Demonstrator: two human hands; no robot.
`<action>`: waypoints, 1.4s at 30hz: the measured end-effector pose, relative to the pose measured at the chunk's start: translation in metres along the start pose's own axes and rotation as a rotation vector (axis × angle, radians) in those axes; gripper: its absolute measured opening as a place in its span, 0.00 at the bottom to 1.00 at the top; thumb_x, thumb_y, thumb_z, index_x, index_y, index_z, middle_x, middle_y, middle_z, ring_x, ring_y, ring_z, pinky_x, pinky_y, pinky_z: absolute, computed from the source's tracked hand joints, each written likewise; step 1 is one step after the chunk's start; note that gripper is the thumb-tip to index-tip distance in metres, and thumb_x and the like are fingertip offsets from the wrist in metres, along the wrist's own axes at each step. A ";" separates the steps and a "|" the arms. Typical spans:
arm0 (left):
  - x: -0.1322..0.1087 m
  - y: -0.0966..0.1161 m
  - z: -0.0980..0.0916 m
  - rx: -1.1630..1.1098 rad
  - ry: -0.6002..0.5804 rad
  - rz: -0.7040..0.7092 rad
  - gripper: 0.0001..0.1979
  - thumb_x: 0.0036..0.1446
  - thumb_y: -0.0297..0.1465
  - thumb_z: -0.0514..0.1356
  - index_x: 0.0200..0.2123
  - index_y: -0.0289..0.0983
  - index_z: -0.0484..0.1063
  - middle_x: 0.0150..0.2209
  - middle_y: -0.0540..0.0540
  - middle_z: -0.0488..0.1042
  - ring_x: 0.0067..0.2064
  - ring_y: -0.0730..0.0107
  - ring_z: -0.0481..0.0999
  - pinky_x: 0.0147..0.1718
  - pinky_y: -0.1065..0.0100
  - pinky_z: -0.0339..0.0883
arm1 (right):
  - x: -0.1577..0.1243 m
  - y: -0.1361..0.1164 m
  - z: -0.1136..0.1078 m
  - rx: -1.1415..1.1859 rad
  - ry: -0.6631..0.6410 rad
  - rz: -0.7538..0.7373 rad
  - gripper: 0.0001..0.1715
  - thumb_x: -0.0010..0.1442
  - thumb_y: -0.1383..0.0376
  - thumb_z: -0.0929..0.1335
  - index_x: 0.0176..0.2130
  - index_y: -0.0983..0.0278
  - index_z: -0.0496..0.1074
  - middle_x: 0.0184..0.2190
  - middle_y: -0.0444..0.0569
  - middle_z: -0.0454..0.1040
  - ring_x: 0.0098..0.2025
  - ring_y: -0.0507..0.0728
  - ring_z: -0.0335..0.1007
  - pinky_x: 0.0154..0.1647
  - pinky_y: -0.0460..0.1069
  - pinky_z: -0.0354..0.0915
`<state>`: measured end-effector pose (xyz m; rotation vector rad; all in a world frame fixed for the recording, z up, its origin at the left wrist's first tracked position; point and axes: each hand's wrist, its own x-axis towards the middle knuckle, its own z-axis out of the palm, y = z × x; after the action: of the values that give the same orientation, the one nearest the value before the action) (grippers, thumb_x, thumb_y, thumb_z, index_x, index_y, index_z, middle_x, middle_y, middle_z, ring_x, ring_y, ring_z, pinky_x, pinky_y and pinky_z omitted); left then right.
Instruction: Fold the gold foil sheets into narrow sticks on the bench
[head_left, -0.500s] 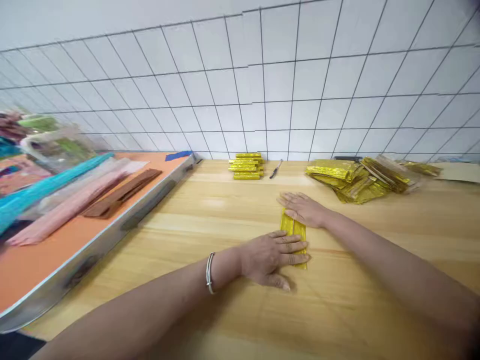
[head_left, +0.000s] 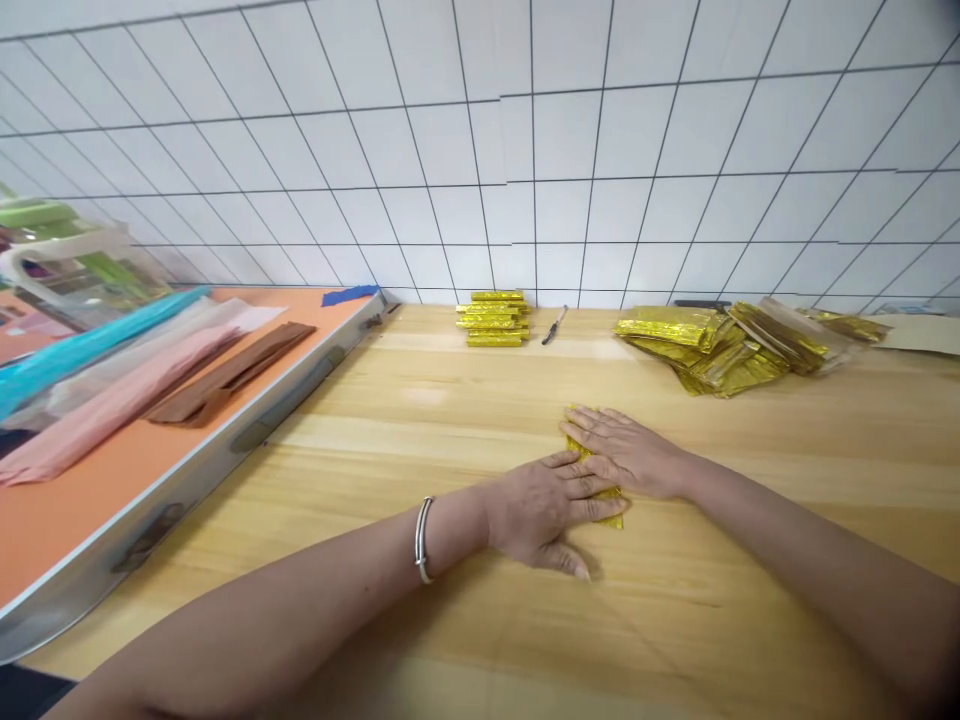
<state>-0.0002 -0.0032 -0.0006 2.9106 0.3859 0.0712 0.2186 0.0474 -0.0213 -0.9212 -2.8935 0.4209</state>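
A folded strip of shiny gold foil paper [head_left: 613, 520] lies on the wooden table, mostly covered by both hands. My left hand [head_left: 544, 510], a silver bangle at its wrist, rests flat across the lower part of the strip with its fingers spread. Over the upper part lies my right hand [head_left: 622, 450], fingers stretched out and palm down. The two hands meet near the middle of the strip. Only its lower end and a few slivers between the fingers show.
Stacked narrow gold foil folds [head_left: 495, 320] stand by the tiled wall, beside a pen [head_left: 555, 325]. Loose gold foil sheets [head_left: 712, 345] are piled at the back right. To the left, an orange-topped board [head_left: 247, 380] with a raised edge bears brown, pink and turquoise paper.
My right hand has come down along the strip toward my left hand and now covers more of it. The strip's exposed area has shrunk. The view has shifted slightly.
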 end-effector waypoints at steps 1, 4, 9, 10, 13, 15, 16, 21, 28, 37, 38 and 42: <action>0.000 0.001 0.000 -0.003 0.005 -0.009 0.40 0.54 0.53 0.51 0.63 0.35 0.47 0.64 0.40 0.47 0.65 0.52 0.43 0.62 0.54 0.31 | 0.002 0.001 -0.001 0.010 -0.010 0.006 0.34 0.64 0.50 0.52 0.64 0.57 0.40 0.66 0.44 0.37 0.66 0.59 0.31 0.64 0.58 0.35; -0.003 0.008 0.001 -0.028 -0.003 -0.038 0.44 0.52 0.54 0.51 0.63 0.32 0.44 0.65 0.38 0.42 0.65 0.48 0.39 0.62 0.52 0.33 | 0.011 0.008 -0.003 0.017 -0.021 0.010 0.34 0.64 0.49 0.52 0.64 0.57 0.39 0.66 0.44 0.35 0.66 0.58 0.30 0.64 0.57 0.35; -0.014 0.029 0.003 -0.107 -0.052 -0.085 0.47 0.52 0.56 0.49 0.64 0.28 0.40 0.65 0.35 0.37 0.65 0.48 0.35 0.62 0.52 0.32 | 0.023 0.017 -0.001 -0.045 0.024 0.044 0.35 0.63 0.47 0.51 0.64 0.56 0.41 0.66 0.45 0.37 0.66 0.60 0.31 0.63 0.58 0.36; -0.018 0.035 0.003 -0.127 -0.057 -0.100 0.47 0.52 0.56 0.49 0.64 0.28 0.39 0.65 0.35 0.37 0.65 0.48 0.34 0.62 0.52 0.32 | 0.024 0.018 0.000 -0.057 0.034 0.044 0.35 0.63 0.47 0.51 0.64 0.56 0.42 0.66 0.46 0.37 0.66 0.60 0.32 0.63 0.58 0.37; -0.033 0.056 0.000 -0.182 -0.060 -0.135 0.47 0.52 0.56 0.49 0.64 0.29 0.39 0.65 0.36 0.38 0.65 0.48 0.35 0.62 0.51 0.32 | 0.024 0.019 0.003 -0.076 0.054 0.041 0.35 0.63 0.47 0.51 0.64 0.57 0.43 0.66 0.47 0.38 0.66 0.60 0.33 0.63 0.59 0.38; -0.043 0.066 -0.008 -0.218 -0.066 -0.122 0.45 0.53 0.54 0.50 0.64 0.32 0.41 0.65 0.38 0.39 0.65 0.49 0.36 0.62 0.51 0.34 | 0.023 0.019 0.004 -0.082 0.061 0.041 0.36 0.63 0.46 0.51 0.64 0.58 0.44 0.66 0.48 0.39 0.66 0.61 0.34 0.63 0.58 0.38; -0.046 0.069 -0.013 -0.239 -0.079 -0.101 0.42 0.54 0.52 0.50 0.64 0.34 0.42 0.65 0.39 0.40 0.65 0.51 0.38 0.62 0.53 0.37 | 0.023 0.019 0.005 -0.085 0.065 0.042 0.37 0.62 0.46 0.51 0.64 0.59 0.44 0.66 0.49 0.40 0.66 0.61 0.34 0.63 0.58 0.38; -0.033 0.051 -0.022 -0.198 0.183 -0.251 0.30 0.63 0.45 0.41 0.64 0.39 0.41 0.65 0.45 0.42 0.65 0.62 0.42 0.62 0.58 0.43 | 0.022 0.018 0.006 -0.100 0.086 0.044 0.37 0.62 0.45 0.51 0.64 0.60 0.47 0.65 0.51 0.42 0.65 0.61 0.36 0.63 0.58 0.39; 0.017 0.003 0.027 0.052 0.241 -0.466 0.40 0.59 0.49 0.45 0.64 0.32 0.33 0.65 0.35 0.32 0.66 0.53 0.31 0.60 0.51 0.41 | 0.021 0.017 0.009 -0.105 0.102 0.072 0.36 0.62 0.49 0.52 0.64 0.62 0.47 0.65 0.51 0.43 0.65 0.60 0.38 0.63 0.56 0.40; 0.016 0.007 0.025 0.140 0.154 -0.468 0.35 0.61 0.49 0.41 0.64 0.36 0.36 0.66 0.39 0.32 0.66 0.55 0.34 0.60 0.53 0.37 | 0.036 0.036 0.011 -0.126 0.135 0.124 0.32 0.62 0.55 0.56 0.63 0.59 0.49 0.65 0.49 0.44 0.65 0.59 0.39 0.62 0.57 0.40; 0.017 0.007 0.024 0.145 0.135 -0.453 0.32 0.61 0.48 0.40 0.64 0.39 0.38 0.66 0.41 0.32 0.66 0.56 0.34 0.60 0.53 0.37 | 0.040 0.039 0.010 -0.129 0.146 0.144 0.32 0.62 0.54 0.56 0.63 0.59 0.49 0.65 0.49 0.44 0.65 0.59 0.39 0.62 0.57 0.41; 0.018 0.009 0.021 0.150 0.060 -0.414 0.28 0.63 0.45 0.37 0.63 0.44 0.43 0.66 0.45 0.37 0.66 0.58 0.38 0.60 0.53 0.38 | 0.049 0.048 0.001 -0.128 0.231 0.241 0.33 0.63 0.52 0.52 0.63 0.63 0.50 0.65 0.53 0.46 0.65 0.60 0.39 0.61 0.60 0.41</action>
<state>0.0210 -0.0111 -0.0190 2.9075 1.0343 0.0688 0.2049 0.1136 -0.0359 -1.2538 -2.6345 0.1327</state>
